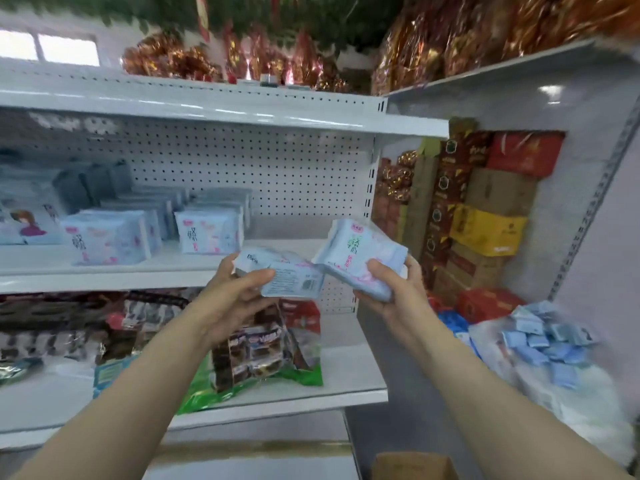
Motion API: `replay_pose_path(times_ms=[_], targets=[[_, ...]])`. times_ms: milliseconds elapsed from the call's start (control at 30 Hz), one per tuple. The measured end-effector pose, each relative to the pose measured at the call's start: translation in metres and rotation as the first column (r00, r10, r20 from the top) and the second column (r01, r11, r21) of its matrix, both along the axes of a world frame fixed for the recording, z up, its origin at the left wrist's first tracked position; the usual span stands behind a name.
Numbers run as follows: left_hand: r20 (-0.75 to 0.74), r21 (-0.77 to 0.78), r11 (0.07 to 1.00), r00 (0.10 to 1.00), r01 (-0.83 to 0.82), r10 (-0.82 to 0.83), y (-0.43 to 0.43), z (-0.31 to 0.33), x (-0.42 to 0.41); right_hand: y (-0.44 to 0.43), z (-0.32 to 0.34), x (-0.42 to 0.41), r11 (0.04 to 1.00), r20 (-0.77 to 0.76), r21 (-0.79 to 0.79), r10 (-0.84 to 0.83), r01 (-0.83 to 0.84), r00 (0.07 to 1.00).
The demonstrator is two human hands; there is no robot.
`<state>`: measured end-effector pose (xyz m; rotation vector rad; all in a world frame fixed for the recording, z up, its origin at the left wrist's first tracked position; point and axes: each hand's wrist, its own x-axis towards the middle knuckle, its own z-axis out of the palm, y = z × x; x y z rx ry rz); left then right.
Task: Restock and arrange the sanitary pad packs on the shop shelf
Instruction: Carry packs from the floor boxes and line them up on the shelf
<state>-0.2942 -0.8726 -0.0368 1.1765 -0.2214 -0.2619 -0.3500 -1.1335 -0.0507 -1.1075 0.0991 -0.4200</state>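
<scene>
My left grip (pixel 239 292) clasps one pad pack (pixel 294 277), my right grip (pixel 391 285) a second pack (pixel 360 251). Mid-restock, I judge; next they need standing on the shelf (pixel 294 245) beyond.

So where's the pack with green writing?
Head view, right of centre: the right hand holds the green-lettered pack, next to the left hand with the other pack.

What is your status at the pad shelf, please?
Left hand grips one pack. Right hand grips second pack. Both in front of shelf, nothing between.
</scene>
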Motion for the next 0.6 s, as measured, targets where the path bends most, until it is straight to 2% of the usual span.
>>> replay_pose_path(times_ms=[100,200,300,500,600], targets=[[-0.027,-0.133,0.989,0.998,-0.062,0.059,-0.013,0.02,0.011,-0.013,0.027,0.014,0.993,-0.004,-0.117,-0.008,0.008,1.0],[-0.038,-0.168,0.979,0.993,-0.112,0.107,-0.028,0.035,0.02,-0.028,0.048,0.034,0.972,-0.024,-0.233,-0.004,-0.002,1.0],[-0.027,-0.097,0.978,0.982,-0.187,0.185,-0.048,0.048,0.029,-0.046,0.068,0.056,0.956,-0.051,-0.29,0.036,-0.05,0.998],[-0.034,0.033,0.971,0.971,-0.236,0.237,-0.083,0.066,0.05,-0.084,0.096,0.096,0.916,-0.104,-0.373,0.114,-0.145,0.988],[-0.006,0.024,0.959,0.959,-0.283,0.283,-0.096,0.066,0.056,-0.1,0.104,0.114,0.897,-0.094,-0.398,0.165,-0.189,0.982]])
